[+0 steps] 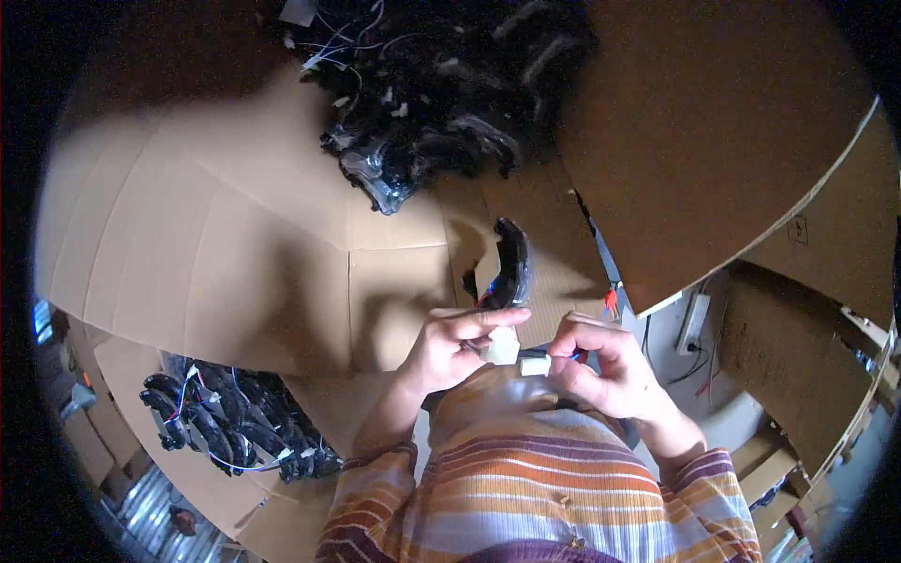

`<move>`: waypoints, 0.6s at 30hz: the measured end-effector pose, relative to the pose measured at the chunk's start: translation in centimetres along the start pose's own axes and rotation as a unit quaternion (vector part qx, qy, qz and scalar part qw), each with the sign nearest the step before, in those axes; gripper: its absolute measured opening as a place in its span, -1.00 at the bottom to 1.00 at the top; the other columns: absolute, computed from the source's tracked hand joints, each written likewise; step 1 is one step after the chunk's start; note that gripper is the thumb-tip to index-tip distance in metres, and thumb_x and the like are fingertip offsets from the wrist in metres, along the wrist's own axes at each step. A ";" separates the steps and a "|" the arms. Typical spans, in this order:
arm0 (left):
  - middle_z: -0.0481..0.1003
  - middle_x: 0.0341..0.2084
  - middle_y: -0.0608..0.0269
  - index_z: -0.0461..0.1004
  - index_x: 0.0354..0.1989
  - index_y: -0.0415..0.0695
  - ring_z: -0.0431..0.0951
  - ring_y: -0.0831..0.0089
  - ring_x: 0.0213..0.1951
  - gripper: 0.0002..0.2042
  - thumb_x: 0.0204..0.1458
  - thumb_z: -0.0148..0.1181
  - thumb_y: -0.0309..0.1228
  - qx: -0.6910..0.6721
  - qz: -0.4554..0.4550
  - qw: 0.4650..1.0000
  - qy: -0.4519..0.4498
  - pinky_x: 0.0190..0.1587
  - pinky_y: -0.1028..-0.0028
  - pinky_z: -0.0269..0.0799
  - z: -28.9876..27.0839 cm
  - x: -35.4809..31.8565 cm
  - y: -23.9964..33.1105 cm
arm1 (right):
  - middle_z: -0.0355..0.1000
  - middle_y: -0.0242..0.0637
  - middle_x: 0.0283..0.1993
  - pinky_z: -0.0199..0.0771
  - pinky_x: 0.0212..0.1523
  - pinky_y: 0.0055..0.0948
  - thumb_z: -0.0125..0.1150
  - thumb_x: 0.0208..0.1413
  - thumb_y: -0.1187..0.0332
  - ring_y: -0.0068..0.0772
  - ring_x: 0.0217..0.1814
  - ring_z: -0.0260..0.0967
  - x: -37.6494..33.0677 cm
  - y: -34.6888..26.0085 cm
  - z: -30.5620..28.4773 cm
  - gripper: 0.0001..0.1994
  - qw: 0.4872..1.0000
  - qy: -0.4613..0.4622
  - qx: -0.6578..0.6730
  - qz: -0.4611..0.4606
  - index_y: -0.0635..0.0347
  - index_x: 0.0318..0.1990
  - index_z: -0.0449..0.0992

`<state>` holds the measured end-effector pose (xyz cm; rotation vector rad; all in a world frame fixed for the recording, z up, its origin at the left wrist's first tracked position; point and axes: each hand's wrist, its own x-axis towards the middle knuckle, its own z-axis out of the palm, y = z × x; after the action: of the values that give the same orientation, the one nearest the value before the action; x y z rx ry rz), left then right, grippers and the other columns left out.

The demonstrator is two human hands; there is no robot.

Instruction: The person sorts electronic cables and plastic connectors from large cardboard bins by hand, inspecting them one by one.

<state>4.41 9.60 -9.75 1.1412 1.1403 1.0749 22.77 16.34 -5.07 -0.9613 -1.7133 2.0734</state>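
My left hand has its index finger stretched out over a small white piece, pinched at the fingers; its exact kind is unclear. Between the thumb and bent fingers of my right hand is a small white plug connector, with a bit of blue and red wire showing by the fingertips. The two white parts are close together but apart. Just beyond my left hand lies a curved black glossy part on the cardboard, with red and blue wires at its near end.
A large heap of black parts with loose wires lies at the far side on cardboard. More such parts sit in a box at lower left. A red-handled tool and a power strip are to the right.
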 end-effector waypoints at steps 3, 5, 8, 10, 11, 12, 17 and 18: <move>0.41 -0.60 0.24 0.39 -0.19 -0.13 0.36 0.55 -0.61 -0.56 -0.34 -0.03 -0.77 0.053 0.010 0.999 -0.009 -0.54 0.60 0.30 0.5 -0.3 0.2 | 0.25 -0.30 -0.54 0.20 -0.54 -0.56 0.01 -0.17 0.47 -0.48 -0.50 0.22 -0.1 0.0 -0.1 -0.93 1.000 0.019 -0.021 -0.004 0.28 -0.52 0.33; 0.39 -0.62 0.24 0.39 -0.20 -0.14 0.35 0.53 -0.63 -0.57 -0.35 0.00 -0.75 0.092 0.054 0.994 -0.003 -0.57 0.60 0.27 0.8 0.2 0.4 | 0.26 -0.28 -0.55 0.21 -0.55 -0.55 0.02 -0.18 0.46 -0.44 -0.52 0.22 -0.2 0.1 0.1 -0.93 0.999 0.039 -0.004 -0.006 0.28 -0.52 0.33; 0.36 -0.67 0.24 0.39 -0.21 -0.16 0.32 0.50 -0.67 -0.60 -0.35 0.04 -0.70 0.133 0.061 0.989 0.002 -0.62 0.58 0.23 1.0 0.4 0.6 | 0.25 -0.36 -0.57 0.12 -0.58 -0.63 0.02 -0.22 0.49 -0.58 -0.57 0.17 -0.1 0.6 0.4 -0.95 0.997 0.069 -0.035 -0.020 0.28 -0.56 0.33; 0.33 -0.70 0.24 0.39 -0.21 -0.17 0.31 0.48 -0.68 -0.61 -0.34 0.06 -0.67 0.172 0.073 0.982 0.013 -0.63 0.56 0.21 0.9 0.2 0.6 | 0.25 -0.37 -0.58 0.12 -0.58 -0.63 0.02 -0.22 0.49 -0.58 -0.57 0.17 -0.2 0.6 0.5 -0.95 0.995 0.083 -0.044 -0.011 0.28 -0.56 0.33; 0.31 -0.72 0.24 0.39 -0.21 -0.18 0.29 0.46 -0.70 -0.62 -0.34 0.08 -0.64 0.210 0.088 0.973 0.026 -0.65 0.54 0.20 0.9 0.1 0.6 | 0.25 -0.37 -0.59 0.11 -0.59 -0.63 0.02 -0.22 0.49 -0.58 -0.57 0.17 -0.2 0.6 0.6 -0.95 0.994 0.097 -0.056 -0.004 0.28 -0.56 0.33; 0.27 -0.74 0.26 0.40 -0.22 -0.18 0.26 0.42 -0.71 -0.61 -0.38 0.10 -0.61 0.238 0.113 0.964 0.037 -0.66 0.50 0.18 1.0 0.3 0.6 | 0.24 -0.35 -0.61 0.11 -0.60 -0.62 0.03 -0.23 0.49 -0.55 -0.59 0.16 -0.1 0.7 0.6 -0.94 0.989 0.114 -0.091 -0.036 0.28 -0.58 0.32; 0.22 -0.75 0.30 0.40 -0.22 -0.15 0.23 0.43 -0.72 -0.54 -0.48 0.07 -0.67 0.365 0.181 0.910 0.080 -0.66 0.48 0.15 0.9 0.6 0.1 | 0.22 -0.30 -0.65 0.12 -0.60 -0.59 0.06 -0.25 0.47 -0.47 -0.61 0.16 0.4 1.2 0.9 -0.91 0.963 0.167 -0.191 -0.087 0.29 -0.61 0.30; 0.21 -0.76 0.30 0.40 -0.22 -0.15 0.22 0.42 -0.72 -0.53 -0.49 0.06 -0.68 0.370 0.194 0.906 0.073 -0.67 0.48 0.14 0.9 0.7 -0.1 | 0.23 -0.31 -0.65 0.13 -0.60 -0.59 0.06 -0.24 0.46 -0.49 -0.61 0.17 0.5 1.2 1.0 -0.90 0.975 0.147 -0.157 -0.063 0.29 -0.60 0.30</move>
<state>5.43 10.18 -9.82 1.9748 1.5459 1.0551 22.00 15.56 -6.28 -1.1499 -1.9126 1.5206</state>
